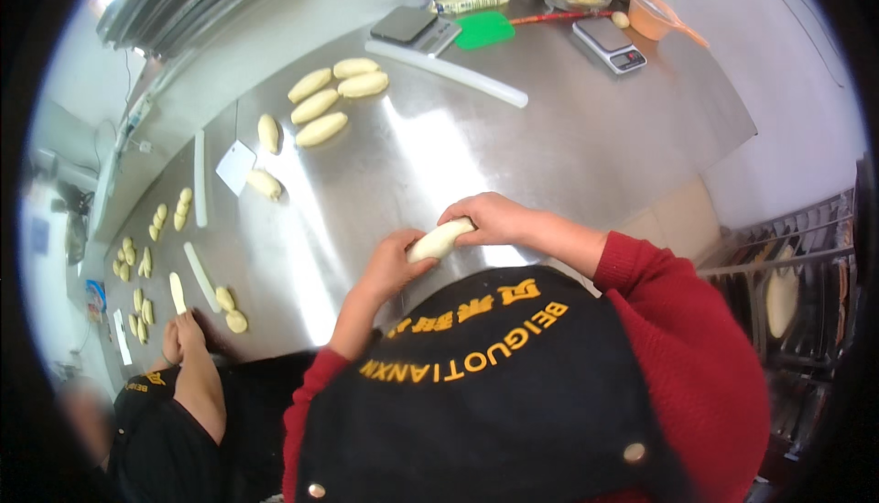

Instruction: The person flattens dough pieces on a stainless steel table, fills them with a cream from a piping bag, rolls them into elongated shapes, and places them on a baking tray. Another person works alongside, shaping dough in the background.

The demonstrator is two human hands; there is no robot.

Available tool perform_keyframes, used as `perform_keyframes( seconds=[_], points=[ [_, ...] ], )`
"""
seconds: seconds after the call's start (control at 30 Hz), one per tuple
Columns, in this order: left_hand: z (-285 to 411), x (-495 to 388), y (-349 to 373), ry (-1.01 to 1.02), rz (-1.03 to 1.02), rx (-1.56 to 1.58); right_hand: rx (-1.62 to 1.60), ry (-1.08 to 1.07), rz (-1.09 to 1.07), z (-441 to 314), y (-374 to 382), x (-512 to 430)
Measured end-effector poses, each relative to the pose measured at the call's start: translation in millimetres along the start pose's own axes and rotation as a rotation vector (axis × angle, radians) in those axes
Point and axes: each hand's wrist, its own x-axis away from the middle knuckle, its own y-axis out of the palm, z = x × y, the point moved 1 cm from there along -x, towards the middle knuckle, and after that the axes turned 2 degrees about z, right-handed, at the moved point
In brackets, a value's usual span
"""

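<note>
An oval roll of pale dough (438, 242) is held between my two hands, close to the front edge of the steel worktable (535, 153). My left hand (391, 263) grips its left end, thumb along the near side. At its right end, my right hand (489, 220) has thumb and fingers around the tip. Several similar shaped dough pieces (316, 106) lie grouped beyond my hands to the left. Two more, one dough roll (268, 133) and another dough roll (264, 184), rest nearer a white dough scraper (236, 167).
A white rolling pin (446, 72) lies before a kitchen scale (415, 28), a green spatula (485, 29) and a smaller scale (610, 44). An orange measuring jug (651, 15) stands behind. On the left, a co-worker's hands (183, 338) touch a flattened dough strip (178, 293). Racked trays (790, 283) stand right.
</note>
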Motion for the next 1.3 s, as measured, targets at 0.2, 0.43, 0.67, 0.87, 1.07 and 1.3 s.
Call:
perform_keyframes(
  seconds=[0.2, 0.43, 0.67, 0.87, 1.07, 1.3],
  points=[
    [3.7, -34.2, -60.3, -0.116, 0.108, 0.202, -0.207, -0.141, 0.144, -6.1, -37.0, -61.1],
    [-28.7, -70.1, -68.1, 0.065, 0.388, -0.154, -0.108, -0.176, 0.376, 16.0, -25.7, -126.0],
    [-82.0, -101.9, -45.3, 0.025, 0.321, -0.107, 0.166, 0.055, 0.258, 52.1, -13.9, -135.8],
    [-101.6, -129.0, -63.2, -0.248, 0.564, 0.398, -0.106, 0.086, 0.47, 48.8, -5.6, -171.8],
    [-93.0, -145.2, -39.0, 0.009, 0.717, -0.387, 0.239, -0.076, 0.478, 37.1, 14.0, -185.3],
    [-28.5, -13.2, 24.6, 0.154, 0.299, -0.374, 0.363, -0.263, 0.173, 38.1, 24.3, -40.8]
  ],
)
